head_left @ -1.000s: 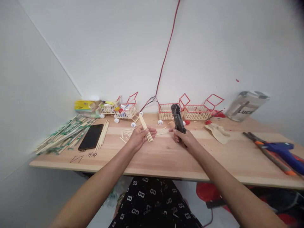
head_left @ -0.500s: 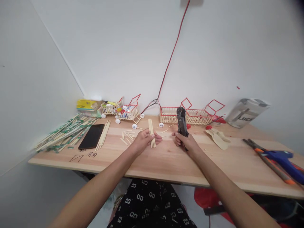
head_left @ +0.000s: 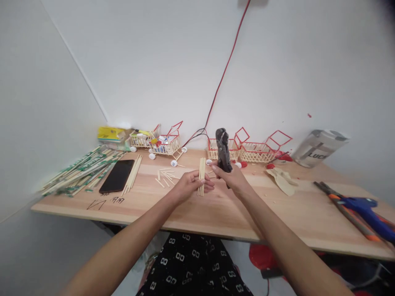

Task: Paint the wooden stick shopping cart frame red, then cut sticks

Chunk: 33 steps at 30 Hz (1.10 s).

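Note:
My left hand is closed round a small bundle of pale wooden sticks, held upright over the middle of the wooden table. Right beside it, my right hand grips the handles of a dark cutting tool, whose head points up. The two hands almost touch. Loose short sticks lie on the table just left of my left hand.
Stick-built carts with red frames line the wall. A black phone and wrapped chopsticks lie at the left. A blue glue gun, orange-handled pliers, a silver bag and a crumpled glove are at the right.
My left hand has turned the stick bundle from slanted to nearly upright and brought it right. My right hand has moved the cutter left, up close to the bundle.

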Tool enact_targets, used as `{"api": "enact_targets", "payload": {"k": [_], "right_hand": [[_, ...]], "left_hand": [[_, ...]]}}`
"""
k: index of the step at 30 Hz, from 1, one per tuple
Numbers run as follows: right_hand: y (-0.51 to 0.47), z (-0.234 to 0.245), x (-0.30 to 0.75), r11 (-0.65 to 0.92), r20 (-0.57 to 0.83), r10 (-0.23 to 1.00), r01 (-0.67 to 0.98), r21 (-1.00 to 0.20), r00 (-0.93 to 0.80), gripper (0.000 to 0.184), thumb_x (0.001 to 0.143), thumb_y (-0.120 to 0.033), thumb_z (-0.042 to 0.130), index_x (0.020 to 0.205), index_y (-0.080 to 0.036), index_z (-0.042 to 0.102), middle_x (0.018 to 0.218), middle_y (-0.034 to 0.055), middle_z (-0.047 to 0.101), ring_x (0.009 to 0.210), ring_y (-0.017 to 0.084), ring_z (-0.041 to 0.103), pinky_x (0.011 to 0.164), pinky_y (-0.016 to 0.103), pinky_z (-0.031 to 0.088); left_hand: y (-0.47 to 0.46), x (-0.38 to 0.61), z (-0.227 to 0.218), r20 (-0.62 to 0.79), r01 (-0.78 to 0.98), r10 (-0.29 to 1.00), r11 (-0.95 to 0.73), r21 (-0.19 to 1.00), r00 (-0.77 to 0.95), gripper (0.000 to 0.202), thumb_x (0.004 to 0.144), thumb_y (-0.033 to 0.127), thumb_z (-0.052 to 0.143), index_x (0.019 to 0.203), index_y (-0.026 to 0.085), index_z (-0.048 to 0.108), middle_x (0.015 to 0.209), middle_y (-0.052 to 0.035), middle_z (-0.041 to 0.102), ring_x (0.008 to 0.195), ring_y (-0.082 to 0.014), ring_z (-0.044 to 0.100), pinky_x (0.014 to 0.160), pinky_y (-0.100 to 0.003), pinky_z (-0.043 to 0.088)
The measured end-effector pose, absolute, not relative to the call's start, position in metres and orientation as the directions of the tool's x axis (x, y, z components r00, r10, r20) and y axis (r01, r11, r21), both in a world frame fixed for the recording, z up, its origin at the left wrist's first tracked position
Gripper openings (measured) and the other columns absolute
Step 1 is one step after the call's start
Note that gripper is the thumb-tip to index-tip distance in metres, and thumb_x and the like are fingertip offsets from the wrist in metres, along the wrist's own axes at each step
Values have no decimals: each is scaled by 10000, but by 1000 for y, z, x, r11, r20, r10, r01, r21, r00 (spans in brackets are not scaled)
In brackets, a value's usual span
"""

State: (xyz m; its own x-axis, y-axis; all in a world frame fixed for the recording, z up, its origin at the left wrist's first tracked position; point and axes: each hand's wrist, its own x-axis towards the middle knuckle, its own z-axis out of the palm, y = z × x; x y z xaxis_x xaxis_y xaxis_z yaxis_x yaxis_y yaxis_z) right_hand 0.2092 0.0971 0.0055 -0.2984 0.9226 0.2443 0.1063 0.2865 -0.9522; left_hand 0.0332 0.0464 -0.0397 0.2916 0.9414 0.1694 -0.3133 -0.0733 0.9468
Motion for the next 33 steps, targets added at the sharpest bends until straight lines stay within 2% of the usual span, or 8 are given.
{"api": "enact_targets", "payload": {"k": [2,4,9,14,21,29,33], "right_hand": [[95,10,201,311,264,914,115,-943,-307,460,631,-547,741,871,-161,672,847,60,680,803,197,615,758,337,477],[92,11,194,312,265,912,109,-944,-312,469,613,-550,742,864,-164,649,805,48,670,777,194,614,750,338,481],[88,11,186,303,258,908,93,-948,-331,432,629,-539,742,800,-182,566,610,-34,547,589,132,514,588,277,423],[87,11,185,315,251,914,167,-934,-320,457,648,-588,716,645,-202,472,524,-45,478,515,106,421,493,249,325],[90,6,187,302,212,914,233,-924,-346,482,654,-619,702,610,-202,465,516,-25,500,505,110,426,470,247,287],[93,1,184,346,276,920,248,-905,-278,491,633,-610,713,563,-197,456,519,-29,470,520,109,424,493,252,305],[93,-1,182,343,277,923,247,-907,-266,504,627,-633,702,559,-202,449,514,-30,464,520,107,411,486,251,302]], "left_hand": [[46,34,-40,173,-325,938,-70,943,301,415,750,427,766,959,108,602,921,-151,733,851,-256,722,833,-416,547],[45,35,-39,183,-334,935,-76,940,305,418,746,425,771,956,104,603,913,-152,734,841,-256,722,823,-413,549],[43,37,-35,194,-332,926,-80,940,325,404,749,411,770,950,97,614,900,-145,731,835,-249,720,831,-411,548],[43,37,-36,176,-329,920,-54,943,351,411,735,412,782,939,91,626,901,-138,726,818,-230,716,834,-399,548],[46,34,-41,148,-340,902,-2,940,405,414,741,414,779,937,83,627,858,-143,731,799,-225,719,805,-372,547],[50,33,-44,147,-342,893,8,940,425,418,730,411,789,936,85,629,876,-155,732,794,-233,722,780,-369,553],[48,33,-43,98,-325,900,51,944,426,415,731,397,790,962,91,631,879,-149,733,791,-228,723,796,-382,553]]}}
